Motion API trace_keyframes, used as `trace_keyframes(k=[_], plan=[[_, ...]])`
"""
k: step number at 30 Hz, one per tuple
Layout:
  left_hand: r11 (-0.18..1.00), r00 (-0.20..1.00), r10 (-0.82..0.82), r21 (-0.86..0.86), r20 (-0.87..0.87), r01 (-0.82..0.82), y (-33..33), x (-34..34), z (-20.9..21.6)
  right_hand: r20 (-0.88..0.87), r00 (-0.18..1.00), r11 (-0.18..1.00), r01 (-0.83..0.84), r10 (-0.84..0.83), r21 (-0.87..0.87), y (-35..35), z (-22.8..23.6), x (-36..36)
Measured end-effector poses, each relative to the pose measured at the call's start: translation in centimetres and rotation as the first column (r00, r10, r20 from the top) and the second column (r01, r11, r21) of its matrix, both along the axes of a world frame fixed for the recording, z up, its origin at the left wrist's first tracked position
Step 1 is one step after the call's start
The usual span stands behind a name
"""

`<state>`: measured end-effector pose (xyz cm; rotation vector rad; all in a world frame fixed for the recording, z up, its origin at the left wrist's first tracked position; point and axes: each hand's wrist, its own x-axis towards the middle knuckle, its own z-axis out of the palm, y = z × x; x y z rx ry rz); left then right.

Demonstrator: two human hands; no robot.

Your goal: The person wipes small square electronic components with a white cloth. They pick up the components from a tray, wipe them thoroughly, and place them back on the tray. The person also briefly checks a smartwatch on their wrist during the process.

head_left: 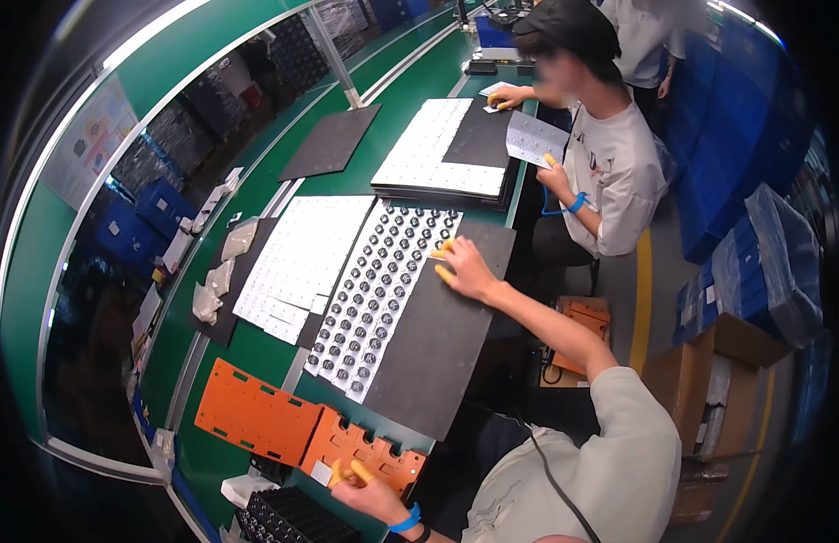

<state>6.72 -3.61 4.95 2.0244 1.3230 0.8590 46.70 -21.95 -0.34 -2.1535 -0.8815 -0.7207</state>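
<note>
My left hand (368, 493), with yellow finger covers and a blue wristband, is over the near end of an orange slotted plate (369, 451). Its fingers are apart, next to a small white square (321, 472); nothing held shows. Stretched across a dark board (442, 335), my right hand (466, 267) is at the right edge of a white sheet (358, 391) bearing rows of round black parts (374, 290). Its thumb and fingers, also in yellow covers, are spread beside the upper-right parts. Whatever lies under the fingertips is hidden.
A second orange plate (256, 412) adjoins the first. White sheets (302, 258), plastic bags (222, 277) and a stack of boards (428, 154) lie beyond. At upper right, a co-worker (614, 172) holds a white sheet (535, 138). A black ribbed rack (293, 518) stands at the bottom.
</note>
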Motion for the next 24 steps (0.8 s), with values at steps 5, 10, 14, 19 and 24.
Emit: trace_keyframes(k=[5,10,14,19,24], plan=[[0.938,0.911,0.172,0.345,-0.375,-0.035,5.4,-3.2,-3.2,-0.003,0.997,0.997,-0.076,0.076,-0.023,-0.3,-0.5,-1.6],[0.989,0.867,0.147,0.084,-0.476,-0.122,7.0,-3.4,-2.6,0.014,0.999,0.999,-0.039,0.04,-0.028,0.3,-0.8,-1.6],[0.991,0.914,0.124,0.091,-0.387,-0.097,8.0,-2.8,-2.9,0.017,1.0,0.999,-0.025,0.026,-0.03,0.0,-1.3,-1.3],[0.993,0.932,0.112,0.065,-0.345,-0.095,10.0,-3.6,-3.5,0.024,0.999,0.999,-0.049,0.049,0.019,0.0,-1.0,-1.3],[0.987,0.957,0.13,0.129,-0.259,-0.099,10.7,-4.6,-3.9,0.02,0.996,0.996,-0.083,0.082,0.019,1.3,-0.9,-1.5]])
